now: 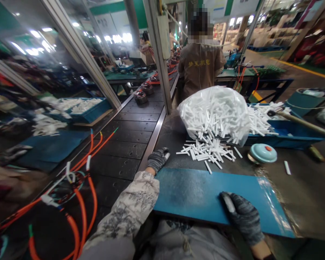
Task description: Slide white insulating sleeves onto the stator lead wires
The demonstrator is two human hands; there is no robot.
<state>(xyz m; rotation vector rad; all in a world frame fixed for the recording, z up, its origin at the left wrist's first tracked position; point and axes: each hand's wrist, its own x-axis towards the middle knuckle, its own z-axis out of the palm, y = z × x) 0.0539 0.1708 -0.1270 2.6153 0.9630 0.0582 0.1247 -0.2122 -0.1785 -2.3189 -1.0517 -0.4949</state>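
My left hand [158, 159], in a grey striped glove, lies at the back left corner of the blue mat [189, 191], beside the conveyor's metal edge. Its fingers are close together, and whether they hold anything is hidden. My right hand [242, 213], gloved too, rests on the mat's right half with fingers curled; what is under them cannot be made out. Loose white tubes [209, 153] lie just behind the mat, spilling from a clear plastic bag [216, 112] full of them. Orange cables [82, 206] with white sleeves lie on the conveyor [111, 155] to the left.
A blue bin [295, 135] with more tubes stands right of the bag. Near it are a round light-blue container [263, 153] and a single tube [287, 168]. A metal post [161, 57] rises beside the conveyor. Behind the bag a person [199, 68] faces away.
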